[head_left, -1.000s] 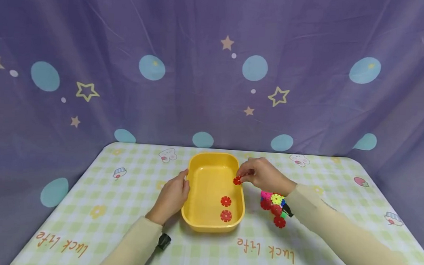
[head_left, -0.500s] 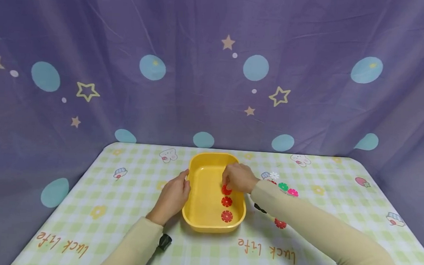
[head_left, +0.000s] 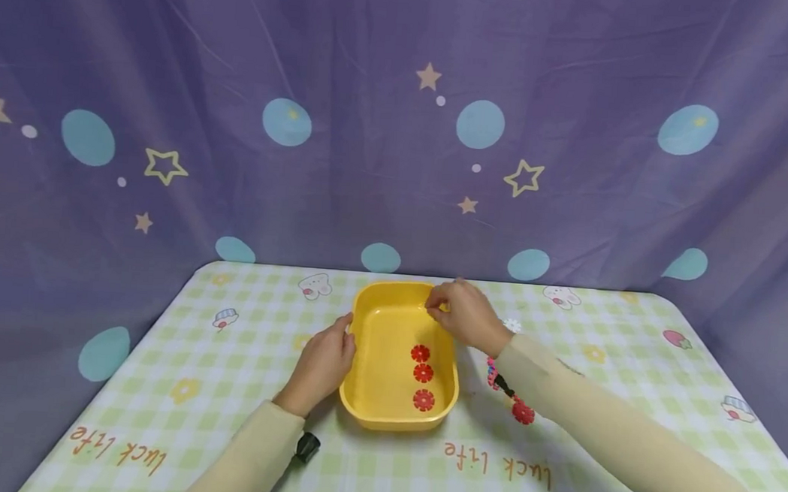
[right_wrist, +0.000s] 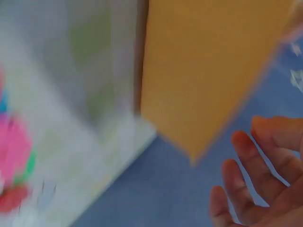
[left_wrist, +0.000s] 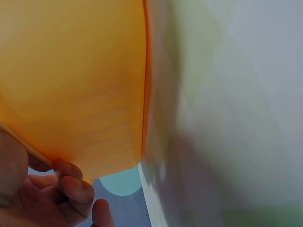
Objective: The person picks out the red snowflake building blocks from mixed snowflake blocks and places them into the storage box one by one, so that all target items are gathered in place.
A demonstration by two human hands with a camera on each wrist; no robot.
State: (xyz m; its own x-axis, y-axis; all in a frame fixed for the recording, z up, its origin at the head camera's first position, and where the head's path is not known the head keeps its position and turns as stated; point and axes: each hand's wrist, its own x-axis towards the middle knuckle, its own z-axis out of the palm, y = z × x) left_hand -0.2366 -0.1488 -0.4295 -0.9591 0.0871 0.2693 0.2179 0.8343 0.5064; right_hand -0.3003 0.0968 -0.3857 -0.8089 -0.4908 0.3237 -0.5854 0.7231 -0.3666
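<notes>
Yellow tray [head_left: 380,365]: placed near the middle of the table [head_left: 177,353], its long sides pointing away from the person; three red pieces are contained in it.
Red pieces [head_left: 423,373]: lined up flat along the right side of the tray floor; the two farther ones are set almost edge to edge, the nearest one slightly apart.
Left hand [head_left: 319,365]: the tray is being gripped at its left rim, with bent fingers seen at its outer wall in the left wrist view.
Right hand [head_left: 467,314]: poised at the tray's far right corner; relaxed, fingers loosely bent and spread, nothing seen held; whether the rim is touched cannot be told.
Loose pile [head_left: 492,372]: left on the cloth right of the tray, partly hidden by the right sleeve [head_left: 600,417]; pink, white and red are picked out there; in the right wrist view it is blurred.
Curtain [head_left: 343,190]: hung behind the table; purple, printed with stars and blue balloons.
</notes>
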